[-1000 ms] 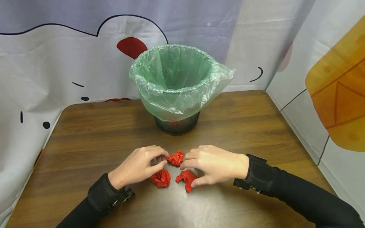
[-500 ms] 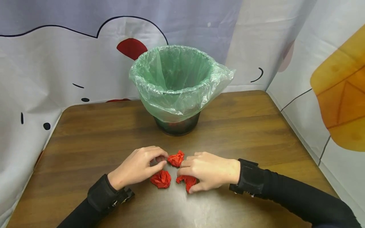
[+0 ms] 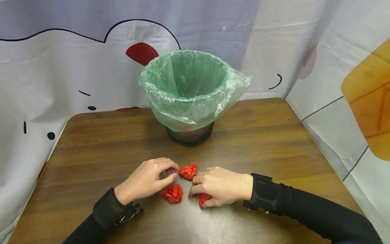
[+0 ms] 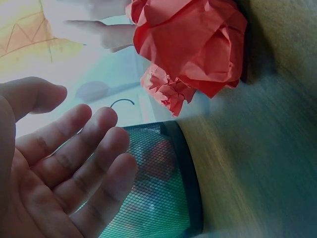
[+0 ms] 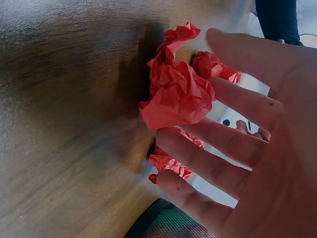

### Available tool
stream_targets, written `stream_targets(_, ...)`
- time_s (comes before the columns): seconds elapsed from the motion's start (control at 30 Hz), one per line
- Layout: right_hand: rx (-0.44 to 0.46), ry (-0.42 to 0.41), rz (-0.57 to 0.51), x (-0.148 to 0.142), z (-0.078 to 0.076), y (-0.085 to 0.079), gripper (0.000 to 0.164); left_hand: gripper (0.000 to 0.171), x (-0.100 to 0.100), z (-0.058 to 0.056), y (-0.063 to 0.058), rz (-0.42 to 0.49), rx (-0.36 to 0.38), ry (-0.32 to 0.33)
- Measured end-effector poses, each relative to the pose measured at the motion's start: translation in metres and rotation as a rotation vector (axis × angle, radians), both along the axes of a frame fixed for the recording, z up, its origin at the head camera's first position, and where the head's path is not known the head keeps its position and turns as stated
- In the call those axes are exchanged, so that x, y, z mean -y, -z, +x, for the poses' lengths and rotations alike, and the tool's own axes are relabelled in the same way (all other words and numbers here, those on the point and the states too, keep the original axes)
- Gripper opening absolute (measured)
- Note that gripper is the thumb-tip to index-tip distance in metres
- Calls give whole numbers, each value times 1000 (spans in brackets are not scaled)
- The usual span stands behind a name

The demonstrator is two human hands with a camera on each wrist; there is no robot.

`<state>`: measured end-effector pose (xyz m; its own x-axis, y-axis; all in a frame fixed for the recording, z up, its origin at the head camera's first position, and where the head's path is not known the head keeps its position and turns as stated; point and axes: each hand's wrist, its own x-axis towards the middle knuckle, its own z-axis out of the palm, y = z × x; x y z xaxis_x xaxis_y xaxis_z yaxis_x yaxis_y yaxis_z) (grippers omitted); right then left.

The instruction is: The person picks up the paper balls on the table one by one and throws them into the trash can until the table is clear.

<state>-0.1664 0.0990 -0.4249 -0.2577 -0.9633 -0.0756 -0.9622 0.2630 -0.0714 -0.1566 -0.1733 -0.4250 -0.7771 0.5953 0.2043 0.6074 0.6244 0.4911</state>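
Note:
Three crumpled red paper balls lie close together on the table. My right hand (image 3: 223, 186) reaches over the right paper ball (image 3: 203, 199), partly hiding it. In the right wrist view its fairly straight fingers pass behind that paper ball (image 5: 177, 94), while the thumb stays apart from it. My left hand (image 3: 149, 178) is held loosely with nothing in it. Its fingertips are near the far paper ball (image 3: 188, 171), and the left paper ball (image 3: 172, 193) lies just below its thumb. The left wrist view shows bare, relaxed fingers (image 4: 94, 134).
Behind the hands stands a dark mesh trash bin (image 3: 190, 137), lined with a green plastic bag (image 3: 186, 113) folded over its rim. Something reddish shows through the mesh (image 4: 158, 163). A printed curtain (image 3: 91, 74) encloses the wooden table (image 3: 115, 135) at the back and sides.
My right hand has moved left and toward me, down over the right paper ball. The left hand stays in place. The head view has shifted slightly.

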Motion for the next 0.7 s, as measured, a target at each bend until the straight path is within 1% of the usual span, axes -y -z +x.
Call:
stream_targets(0.2, 40, -10, -4, 0, -1, 2, 39, 14, 0, 0, 1, 0, -1, -5)
stream_targets(0.4, 33, -13, -11, 0, -1, 5, 38, 12, 0, 1, 2, 5, 4, -4)
stream_targets(0.7, 71, 13, -14, -1, -1, 8, 33, 12, -1, 2, 3, 13, 6, -5)
